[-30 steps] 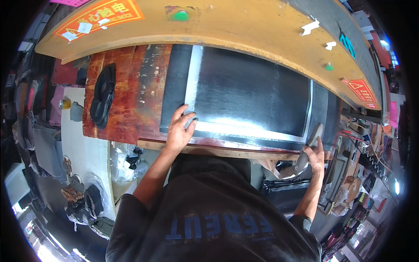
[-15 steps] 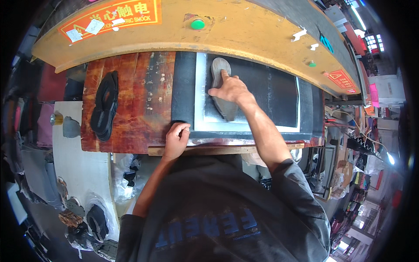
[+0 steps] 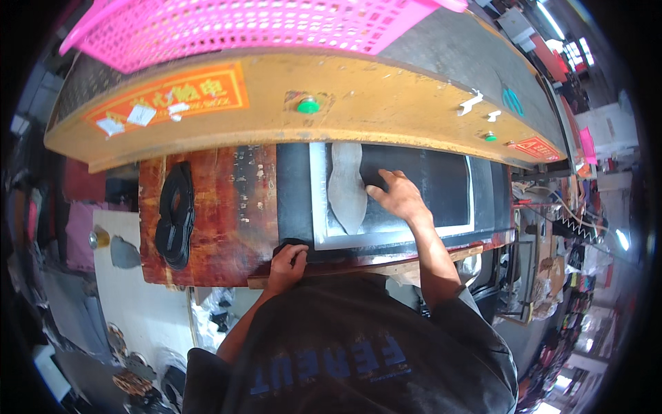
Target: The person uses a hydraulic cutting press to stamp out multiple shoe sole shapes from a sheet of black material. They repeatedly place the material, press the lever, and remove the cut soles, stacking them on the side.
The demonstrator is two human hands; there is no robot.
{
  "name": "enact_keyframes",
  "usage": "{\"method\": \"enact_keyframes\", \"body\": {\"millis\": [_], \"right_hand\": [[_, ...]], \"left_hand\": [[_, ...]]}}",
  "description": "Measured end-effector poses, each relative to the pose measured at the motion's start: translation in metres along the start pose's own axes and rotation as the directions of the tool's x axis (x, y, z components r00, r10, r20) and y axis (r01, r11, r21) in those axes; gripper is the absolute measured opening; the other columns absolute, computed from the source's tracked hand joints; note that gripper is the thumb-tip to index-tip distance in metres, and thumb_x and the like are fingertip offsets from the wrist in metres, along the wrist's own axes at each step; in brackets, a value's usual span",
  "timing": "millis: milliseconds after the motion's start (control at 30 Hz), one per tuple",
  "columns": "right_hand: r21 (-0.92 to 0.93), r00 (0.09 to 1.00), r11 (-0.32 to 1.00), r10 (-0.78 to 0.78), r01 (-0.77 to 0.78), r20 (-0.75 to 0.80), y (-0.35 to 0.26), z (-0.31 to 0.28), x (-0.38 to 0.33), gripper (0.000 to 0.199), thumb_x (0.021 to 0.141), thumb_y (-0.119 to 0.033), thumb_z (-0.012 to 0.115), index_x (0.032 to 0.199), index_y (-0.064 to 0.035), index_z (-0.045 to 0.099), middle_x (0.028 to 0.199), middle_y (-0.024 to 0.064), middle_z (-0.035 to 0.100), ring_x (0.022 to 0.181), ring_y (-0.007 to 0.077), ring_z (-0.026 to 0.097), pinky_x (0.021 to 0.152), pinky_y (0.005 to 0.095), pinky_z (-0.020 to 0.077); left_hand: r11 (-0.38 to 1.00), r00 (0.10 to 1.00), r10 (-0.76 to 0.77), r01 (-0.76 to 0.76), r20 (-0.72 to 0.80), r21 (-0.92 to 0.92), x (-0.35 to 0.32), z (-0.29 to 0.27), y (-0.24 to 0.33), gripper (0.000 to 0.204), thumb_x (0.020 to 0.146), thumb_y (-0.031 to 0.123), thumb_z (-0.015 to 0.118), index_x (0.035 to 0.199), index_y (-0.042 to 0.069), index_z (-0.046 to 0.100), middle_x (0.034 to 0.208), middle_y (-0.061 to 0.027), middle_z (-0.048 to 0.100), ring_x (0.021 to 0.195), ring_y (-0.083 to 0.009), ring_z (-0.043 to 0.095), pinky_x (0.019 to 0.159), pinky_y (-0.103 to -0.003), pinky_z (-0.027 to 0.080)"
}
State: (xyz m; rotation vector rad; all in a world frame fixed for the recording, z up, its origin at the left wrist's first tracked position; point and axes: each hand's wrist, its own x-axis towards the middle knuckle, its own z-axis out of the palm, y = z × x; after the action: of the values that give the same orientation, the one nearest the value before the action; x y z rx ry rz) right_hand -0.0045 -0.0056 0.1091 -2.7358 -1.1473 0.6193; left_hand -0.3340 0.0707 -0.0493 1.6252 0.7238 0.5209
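A grey sole-shaped metal die (image 3: 346, 185) lies on a dark sheet (image 3: 420, 186) spread over the black bed of a press. My right hand (image 3: 396, 196) rests on the sheet with its fingers against the die's right edge. My left hand (image 3: 288, 259) grips the near left corner of the dark sheet at the bench's front edge. A yellow press head (image 3: 386, 114) with a green button (image 3: 307, 105) hangs over the far side of the bed.
A stack of black sole-shaped pieces (image 3: 176, 215) lies on the red-brown wooden bench (image 3: 221, 221) to the left. A pink plastic basket (image 3: 276, 27) sits on top of the press. Cluttered shelves and tools (image 3: 558, 262) crowd the right side.
My right hand came from the far right edge to the sheet's middle, bringing the grey die, and now holds it further left. My left hand slid down to the sheet's near corner.
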Motion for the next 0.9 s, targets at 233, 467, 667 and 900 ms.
{"method": "enact_keyframes", "body": {"millis": [233, 467, 667, 900], "right_hand": [[0.856, 0.958, 0.504, -0.284, 0.113, 0.041, -0.055, -0.009, 0.033, 0.036, 0.11, -0.032, 0.064, 0.127, -0.0036, 0.076, 0.105, 0.01, 0.079, 0.095, 0.016, 0.074, 0.085, 0.0321, 0.0596], [0.97, 0.919, 0.1, -0.352, 0.223, -0.175, -0.135, 0.021, 0.091, 0.03, 0.112, -0.023, 0.057, 0.126, -0.0001, 0.072, 0.108, 0.0066, 0.076, 0.091, 0.0137, 0.073, 0.081, 0.0273, 0.0583], [0.322, 0.806, 0.831, -0.228, 0.454, -0.547, 0.023, 0.082, 0.048, 0.017, 0.098, -0.014, 0.068, 0.105, -0.0014, 0.077, 0.104, 0.0211, 0.076, 0.098, 0.0404, 0.073, 0.091, 0.0486, 0.0581], [0.186, 0.775, 0.855, -0.319, 0.483, -0.546, 0.062, 0.103, 0.036, 0.007, 0.093, -0.014, 0.075, 0.096, -0.0079, 0.078, 0.091, 0.0111, 0.071, 0.089, 0.0352, 0.066, 0.083, 0.0471, 0.0531]], "left_hand": [[0.883, 0.935, 0.355, -0.329, -0.018, 0.334, 0.103, 0.004, 0.007, 0.015, 0.095, 0.012, 0.069, 0.106, 0.006, 0.078, 0.092, -0.0157, 0.076, 0.082, -0.0363, 0.075, 0.076, -0.044, 0.061], [0.792, 0.918, 0.389, -0.292, -0.074, 0.537, 0.168, 0.008, 0.027, 0.006, 0.09, 0.016, 0.072, 0.09, 0.01, 0.075, 0.08, -0.0108, 0.073, 0.076, -0.033, 0.072, 0.072, -0.046, 0.059], [0.806, 0.919, 0.382, -0.278, -0.1, 0.523, 0.184, 0.012, 0.037, 0.004, 0.088, 0.014, 0.072, 0.085, 0.011, 0.072, 0.077, -0.0076, 0.072, 0.074, -0.031, 0.071, 0.069, -0.043, 0.057], [0.781, 0.917, 0.379, -0.246, -0.123, 0.575, 0.185, 0.018, 0.038, 0.003, 0.087, 0.013, 0.072, 0.085, 0.011, 0.072, 0.077, -0.007, 0.071, 0.073, -0.0307, 0.07, 0.067, -0.042, 0.056]]}}
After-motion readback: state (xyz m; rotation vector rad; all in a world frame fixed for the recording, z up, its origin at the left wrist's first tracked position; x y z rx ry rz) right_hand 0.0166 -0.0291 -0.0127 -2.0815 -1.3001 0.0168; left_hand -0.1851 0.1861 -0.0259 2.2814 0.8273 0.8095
